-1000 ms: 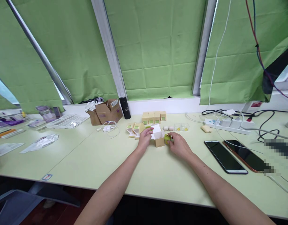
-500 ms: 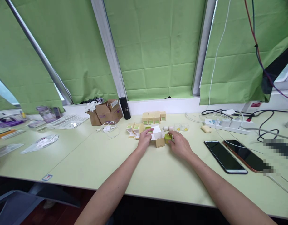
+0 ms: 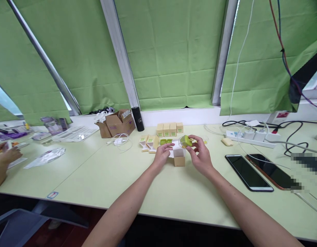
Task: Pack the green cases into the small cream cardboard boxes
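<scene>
My right hand [image 3: 202, 157] pinches a small green round case [image 3: 185, 141] and holds it up just above a small open tan box [image 3: 179, 158] that stands on the pale green table [image 3: 101, 171]. My left hand [image 3: 162, 155] sits left of that box with its fingers curled near the white flap; what they touch is unclear. Behind the hands lie two more green cases [image 3: 166, 141], some opened tan boxes [image 3: 149, 142] and a row of closed tan boxes [image 3: 169, 128].
Two phones [image 3: 261, 171] lie to the right, with a power strip [image 3: 248, 137] and cables behind. A brown cardboard box [image 3: 116, 124] and a black cylinder [image 3: 137, 118] stand at the back left. Another person's hands [image 3: 3, 157] are at the left edge beside plastic packets [image 3: 45, 156].
My right hand lifted the green case from beside the box to above it. The box shifted slightly right and nearer. Another person's hands came into view at the left edge.
</scene>
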A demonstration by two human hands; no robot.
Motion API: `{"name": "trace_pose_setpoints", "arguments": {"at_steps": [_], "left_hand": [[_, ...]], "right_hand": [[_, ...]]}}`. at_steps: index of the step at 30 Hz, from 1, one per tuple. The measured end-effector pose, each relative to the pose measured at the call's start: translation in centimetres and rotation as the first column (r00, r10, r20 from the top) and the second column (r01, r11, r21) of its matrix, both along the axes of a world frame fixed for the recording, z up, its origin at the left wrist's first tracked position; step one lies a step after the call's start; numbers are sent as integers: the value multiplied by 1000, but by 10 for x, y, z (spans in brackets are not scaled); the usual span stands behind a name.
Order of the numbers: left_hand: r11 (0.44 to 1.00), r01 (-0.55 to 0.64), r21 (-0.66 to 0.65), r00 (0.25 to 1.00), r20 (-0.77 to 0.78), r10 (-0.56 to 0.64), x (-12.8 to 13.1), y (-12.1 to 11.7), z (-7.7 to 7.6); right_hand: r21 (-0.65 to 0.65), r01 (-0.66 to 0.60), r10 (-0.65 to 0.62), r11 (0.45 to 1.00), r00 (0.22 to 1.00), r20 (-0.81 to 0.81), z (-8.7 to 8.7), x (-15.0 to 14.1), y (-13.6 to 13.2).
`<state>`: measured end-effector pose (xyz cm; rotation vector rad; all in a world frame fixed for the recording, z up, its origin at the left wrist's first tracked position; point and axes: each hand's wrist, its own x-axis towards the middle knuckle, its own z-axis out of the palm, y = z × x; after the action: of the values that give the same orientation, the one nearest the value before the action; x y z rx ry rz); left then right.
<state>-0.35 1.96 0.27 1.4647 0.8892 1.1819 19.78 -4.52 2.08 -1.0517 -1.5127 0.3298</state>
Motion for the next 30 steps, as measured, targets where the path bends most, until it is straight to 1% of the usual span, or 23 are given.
{"name": "trace_pose_setpoints", "arguments": {"at_steps": [5,12,17,22,26,30], "left_hand": [[999,33,-4,999,10,-33,2,-2,1],[999,51,-12,999,12,-51,2,-2,1],[999,35,-1,999,10,-35,2,-2,0],[999,47,7,999,13,-47,1,-3,1],[999,53,9,999,10,-53,1,-4,0],[999,47,12,999,3,-47,1,-3,0]], "right_hand": [[-6,-34,35,999,996,77,0,0,-2],[20,37,-40,999,972,231,-2,6,1],[43,39,-52,998,940,338,-5,6,0],[54,29,-48,998,917,396,-6,4,-1],[62,7,-32,998,915,403,-7,3,-1],[44,15,-32,999,904,425,-8,2,-3]]}}
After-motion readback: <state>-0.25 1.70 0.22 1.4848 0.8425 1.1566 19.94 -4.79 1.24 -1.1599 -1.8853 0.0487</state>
